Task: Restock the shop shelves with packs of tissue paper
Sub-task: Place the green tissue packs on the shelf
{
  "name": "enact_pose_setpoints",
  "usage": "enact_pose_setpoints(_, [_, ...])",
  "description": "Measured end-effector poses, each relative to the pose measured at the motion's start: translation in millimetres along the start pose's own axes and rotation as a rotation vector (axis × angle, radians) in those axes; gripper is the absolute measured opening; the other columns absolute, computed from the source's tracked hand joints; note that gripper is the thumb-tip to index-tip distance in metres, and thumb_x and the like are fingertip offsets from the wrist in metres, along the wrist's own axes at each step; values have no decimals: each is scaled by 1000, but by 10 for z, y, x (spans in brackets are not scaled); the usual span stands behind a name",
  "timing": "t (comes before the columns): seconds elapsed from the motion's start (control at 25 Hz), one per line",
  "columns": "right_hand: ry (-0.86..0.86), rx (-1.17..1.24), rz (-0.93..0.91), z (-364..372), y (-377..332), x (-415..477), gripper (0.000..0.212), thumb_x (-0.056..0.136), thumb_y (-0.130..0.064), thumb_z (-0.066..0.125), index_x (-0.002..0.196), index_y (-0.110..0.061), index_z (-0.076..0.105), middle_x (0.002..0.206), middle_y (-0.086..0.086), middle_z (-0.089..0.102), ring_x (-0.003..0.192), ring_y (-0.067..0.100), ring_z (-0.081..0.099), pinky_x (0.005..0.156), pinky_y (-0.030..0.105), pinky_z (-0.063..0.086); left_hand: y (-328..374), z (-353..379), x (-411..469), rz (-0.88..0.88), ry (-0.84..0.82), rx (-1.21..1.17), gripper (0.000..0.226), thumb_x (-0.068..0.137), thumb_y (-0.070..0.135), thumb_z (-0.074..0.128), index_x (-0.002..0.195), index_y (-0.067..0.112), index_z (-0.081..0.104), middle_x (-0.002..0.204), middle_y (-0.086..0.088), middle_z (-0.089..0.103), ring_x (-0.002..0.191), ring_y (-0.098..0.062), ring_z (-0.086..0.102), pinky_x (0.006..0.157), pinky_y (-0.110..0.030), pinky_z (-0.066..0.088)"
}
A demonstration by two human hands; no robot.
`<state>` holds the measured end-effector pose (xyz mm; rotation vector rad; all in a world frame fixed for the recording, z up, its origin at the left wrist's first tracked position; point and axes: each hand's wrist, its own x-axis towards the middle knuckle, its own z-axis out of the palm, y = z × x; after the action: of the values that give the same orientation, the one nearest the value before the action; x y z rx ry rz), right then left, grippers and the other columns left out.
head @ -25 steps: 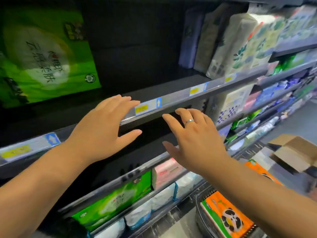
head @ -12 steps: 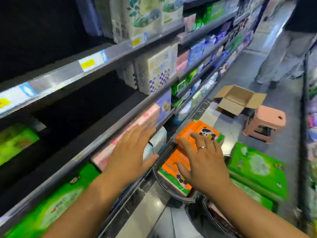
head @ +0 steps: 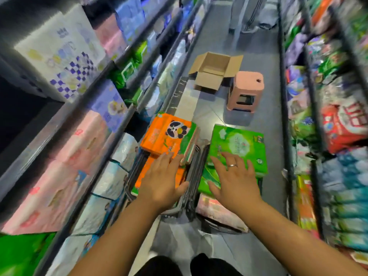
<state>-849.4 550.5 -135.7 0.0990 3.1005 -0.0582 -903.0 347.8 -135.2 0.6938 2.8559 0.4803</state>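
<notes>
Now, both hands spread, gripping nothing: left hand [head: 163,180] over orange panda pack [head: 165,134], right hand [head: 233,182] over green pack [head: 241,142], packs just short of pink stool [head: 248,86]. Best clasp one pack by both ends.

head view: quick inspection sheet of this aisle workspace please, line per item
surface: grey tiled floor of a shop aisle
job's things: orange panda-print tissue pack atop a dark wire basket; green plastic-wrapped tissue pack to its right
clutter: open brown cardboard box; pink plastic stool
grippers: left hand open over the orange pack; right hand open over the green pack
cables: nothing seen
surroundings: stocked metal shelves on both sides; another person's legs far down the aisle
</notes>
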Motion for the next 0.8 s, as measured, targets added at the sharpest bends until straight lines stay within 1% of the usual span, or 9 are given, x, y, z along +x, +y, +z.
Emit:
enact_pose_setpoints(0.16, [-92, -17, 131, 327, 470, 94, 75, 60, -52, 80, 124, -18, 63, 126, 9, 62, 110, 34, 61, 86, 65, 45, 111, 421, 480, 130, -38, -4, 74, 79, 50, 59, 141, 13, 41, 142, -14, 45, 134, -32, 37, 110, -46, 34])
enact_pose_setpoints(0.24, [-136, -24, 192, 547, 677, 170, 76, 63, -52, 78, 128, -16, 60, 129, 8, 61, 111, 34, 60, 84, 68, 43, 137, 630, 770, 141, -117, 2, 76, 83, 48, 62, 145, 14, 35, 146, -12, 39, 137, -29, 31, 113, -41, 29])
enact_pose_setpoints(0.28, [-157, -19, 220, 645, 760, 214, 77, 67, -53, 74, 132, -17, 56, 133, 7, 58, 115, 33, 58, 86, 68, 41, 146, 744, 926, 143, -157, 3, 78, 84, 48, 62, 147, 16, 31, 147, -11, 36, 138, -27, 29, 114, -39, 27])
enact_pose_setpoints(0.32, [-170, -16, 244, 742, 838, 269, 77, 74, -55, 68, 139, -18, 49, 140, 6, 52, 122, 32, 52, 91, 69, 38, 152, 855, 1091, 155, -180, 0, 79, 83, 49, 62, 147, 17, 29, 148, -10, 35, 138, -26, 29, 114, -39, 27])
enact_pose_setpoints(0.4, [-207, -7, 281, 912, 957, 363, 78, 86, -57, 52, 151, -24, 24, 154, 1, 31, 138, 28, 33, 103, 66, 27, 164, 1065, 1362, 184, -218, -5, 80, 83, 51, 61, 147, 18, 27, 148, -10, 35, 137, -26, 29, 113, -40, 28])
enact_pose_setpoints(0.44, [-229, 8, 316, 1007, 1026, 443, 78, 89, -57, 47, 153, -26, 14, 158, -2, 22, 142, 26, 25, 107, 64, 22, 160, 1199, 1518, 198, -241, -10, 80, 84, 50, 61, 148, 18, 26, 149, -11, 34, 139, -27, 28, 114, -40, 26])
enact_pose_setpoints(0.48, [-250, 23, 344, 1110, 1086, 530, 79, 90, -57, 45, 153, -27, 8, 159, -2, 17, 143, 26, 20, 109, 64, 19, 148, 1333, 1664, 204, -263, -10, 80, 85, 50, 60, 149, 18, 24, 151, -11, 31, 140, -27, 25, 115, -40, 25])
enact_pose_setpoints(0.6, [-277, 37, 388, 1494, 1291, 810, 80, 90, -57, 45, 153, -26, 6, 160, -2, 14, 144, 26, 18, 108, 65, 19, 76, 1763, 2093, 214, -298, 12, 81, 86, 50, 58, 150, 18, 20, 153, -12, 27, 141, -28, 23, 116, -41, 23])
enact_pose_setpoints(0.8, [-334, 17, 458, 2267, 1779, 1230, 80, 89, -65, 39, 153, -27, 9, 159, -1, 16, 144, 26, 18, 108, 65, 21, -83, 2503, 2628, 170, -319, 8, 82, 88, 49, 58, 150, 14, 19, 151, -15, 27, 140, -29, 23, 114, -35, 18])
